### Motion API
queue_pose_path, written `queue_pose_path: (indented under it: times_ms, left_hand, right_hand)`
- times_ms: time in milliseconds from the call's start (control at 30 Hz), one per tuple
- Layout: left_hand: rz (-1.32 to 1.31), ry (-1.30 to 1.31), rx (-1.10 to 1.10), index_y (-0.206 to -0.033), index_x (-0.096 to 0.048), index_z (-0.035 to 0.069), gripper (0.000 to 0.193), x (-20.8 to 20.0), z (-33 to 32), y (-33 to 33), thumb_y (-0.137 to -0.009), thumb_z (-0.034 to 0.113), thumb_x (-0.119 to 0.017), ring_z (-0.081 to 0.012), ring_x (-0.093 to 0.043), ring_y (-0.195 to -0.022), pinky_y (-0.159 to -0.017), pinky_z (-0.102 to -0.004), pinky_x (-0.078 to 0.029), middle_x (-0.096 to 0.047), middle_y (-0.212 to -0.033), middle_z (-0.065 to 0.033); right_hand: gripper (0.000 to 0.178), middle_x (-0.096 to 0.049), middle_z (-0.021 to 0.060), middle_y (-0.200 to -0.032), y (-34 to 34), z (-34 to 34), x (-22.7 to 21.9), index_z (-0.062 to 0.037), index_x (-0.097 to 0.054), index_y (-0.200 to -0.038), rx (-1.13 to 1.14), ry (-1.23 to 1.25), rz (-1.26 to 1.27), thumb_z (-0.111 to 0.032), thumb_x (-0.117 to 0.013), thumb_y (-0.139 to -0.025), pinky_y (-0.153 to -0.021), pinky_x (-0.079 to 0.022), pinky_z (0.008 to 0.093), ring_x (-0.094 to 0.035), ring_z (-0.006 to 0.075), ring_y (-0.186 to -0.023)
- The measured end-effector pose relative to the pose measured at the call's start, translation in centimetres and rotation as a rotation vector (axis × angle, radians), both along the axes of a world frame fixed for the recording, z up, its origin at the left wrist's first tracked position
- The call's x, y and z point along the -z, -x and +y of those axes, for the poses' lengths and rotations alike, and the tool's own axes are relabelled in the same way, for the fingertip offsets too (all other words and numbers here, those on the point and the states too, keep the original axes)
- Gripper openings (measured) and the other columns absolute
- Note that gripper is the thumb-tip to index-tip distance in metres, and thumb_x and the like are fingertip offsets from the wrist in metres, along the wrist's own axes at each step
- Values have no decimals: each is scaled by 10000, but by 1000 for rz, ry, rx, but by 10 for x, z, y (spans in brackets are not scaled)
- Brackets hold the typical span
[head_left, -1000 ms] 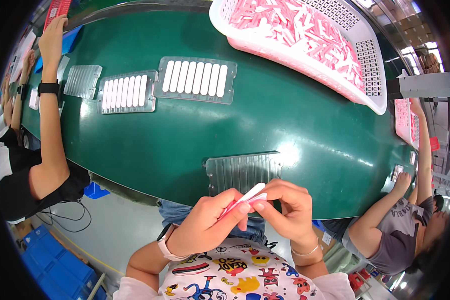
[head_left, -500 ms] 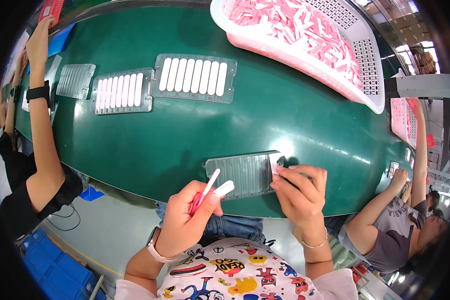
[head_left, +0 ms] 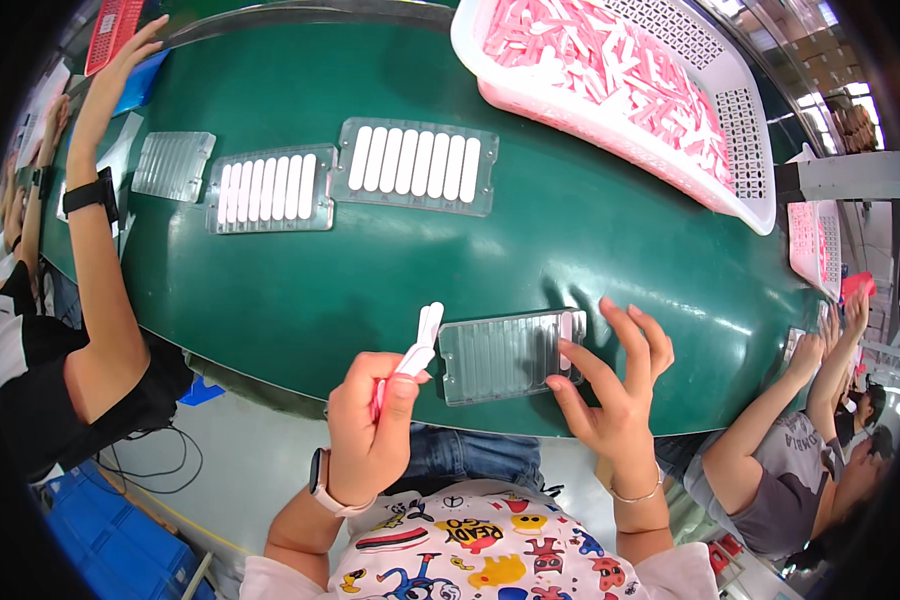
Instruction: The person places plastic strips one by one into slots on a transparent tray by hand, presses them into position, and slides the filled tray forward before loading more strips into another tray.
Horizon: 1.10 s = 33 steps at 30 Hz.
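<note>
My left hand (head_left: 372, 410) is closed around several flat, round-ended strips (head_left: 425, 338), pink at the gripped end with their white ends sticking up. A clear grooved tray (head_left: 500, 360) lies on the green table in front of me, between my hands. One pale strip (head_left: 567, 335) sits in the groove at the tray's right end. My right hand (head_left: 615, 375) is spread open over that end, with the index fingertip at the strip. Whether the fingertip touches it I cannot tell.
Two clear trays filled with white strips (head_left: 415, 165) (head_left: 267, 188) and an unfilled tray (head_left: 173, 166) stand farther back to the left. A white basket (head_left: 610, 130) heaped with pink and white strips is at the back right. Co-workers' arms (head_left: 95, 250) reach in on both sides.
The strip my right hand was pinching now lies in the tray's right-end groove, and the fingers have spread apart. The strips in my left hand have turned more upright.
</note>
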<state>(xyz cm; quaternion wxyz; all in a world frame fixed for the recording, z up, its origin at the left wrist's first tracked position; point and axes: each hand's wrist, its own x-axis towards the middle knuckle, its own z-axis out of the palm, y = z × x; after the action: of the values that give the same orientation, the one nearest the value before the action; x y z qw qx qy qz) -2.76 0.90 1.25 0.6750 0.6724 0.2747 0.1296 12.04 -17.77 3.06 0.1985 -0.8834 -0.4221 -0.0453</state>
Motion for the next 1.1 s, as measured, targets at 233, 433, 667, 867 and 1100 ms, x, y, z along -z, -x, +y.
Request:
queue_pose_path:
  times_ms: [233, 433, 667, 867, 1100]
  left_hand:
    - [-70, 182, -110, -985, -497, 18, 220, -4, 6, 2, -1006, 225, -426, -10, -318, -533, -467, -183, -261, -422, -651, 38]
    - [-92, 212, -117, -1039, -465, 18, 193, 1, 11, 11, -1015, 193, -388, -5, -321, -524, -461, -176, -266, -506, -721, -18]
    - [-110, 212, -68, -1037, -458, 22, 177, 2, 18, 15, -1014, 182, -384, -3, -317, -499, -441, -175, -275, -585, -823, -75]
    - [-110, 183, -48, -1008, -462, 29, 170, 4, 17, 21, -1014, 179, -382, -9, -319, -487, -426, -176, -274, -583, -817, -86]
    - [-103, 253, -11, -1055, -480, 12, 178, 7, 15, 28, -1010, 164, -399, 8, -322, -538, -476, -167, -282, -586, -842, -42]
  right_hand:
    - [364, -548, 34, -1029, 5, 78, -6, -87, -623, -1014, -147, -48, 209, -238, -757, -711, -845, -283, 414, -451, 256, -987]
    - [369, -503, 80, -985, 9, 103, -11, -44, -561, -1013, -198, 103, 298, -155, -740, -710, -803, -293, 410, -451, 261, -913]
    - [335, -519, 63, -967, 15, 107, -11, -87, -569, -1004, -157, 135, 391, -126, -734, -715, -826, -297, 388, -491, 250, -926]
    - [332, -523, 42, -943, 23, 106, -15, -88, -574, -1013, -144, 215, 188, -147, -730, -725, -829, -285, 382, -488, 229, -911]
    - [358, -537, 48, -924, 23, 105, -17, -87, -575, -1011, -134, 187, 278, -189, -747, -714, -816, -278, 398, -490, 228, -918]
